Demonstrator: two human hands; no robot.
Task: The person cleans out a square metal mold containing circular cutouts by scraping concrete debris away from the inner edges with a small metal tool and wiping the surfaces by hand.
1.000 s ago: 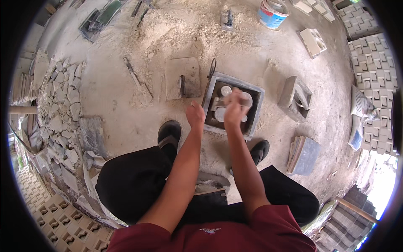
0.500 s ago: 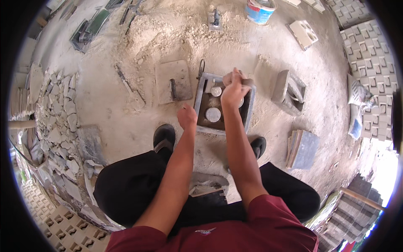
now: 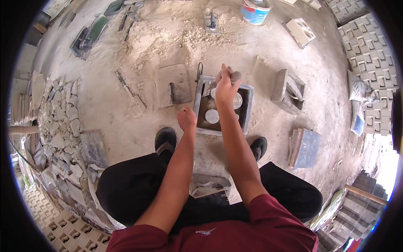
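Before me on the floor lies a rectangular metal mould [image 3: 250,105] with a raised rim and pale round discs [image 3: 212,116] inside. My right hand [image 3: 226,90] is over its far part, closed round a grey-brown lump [image 3: 236,76], perhaps a wad of cloth; its kind is unclear. Part of the mould's inside is hidden by that hand and forearm. My left hand [image 3: 186,119] is curled closed beside the mould's left wall, and whatever its fingers may hold is hidden. A wire loop [image 3: 199,70] sticks up at the mould's far left corner.
A flat square plate with a dark handle [image 3: 173,77] lies left of the mould, near loose pale powder [image 3: 155,40]. Rightward stand a grey box [image 3: 279,90] and leaning slabs [image 3: 306,147]. A bucket [image 3: 255,14] stands far off; broken pieces [image 3: 58,122] are heaped at left.
My right hand has shifted a little left and away from me over the mould, still with the grey-brown lump. My left hand has stayed nearly in place.
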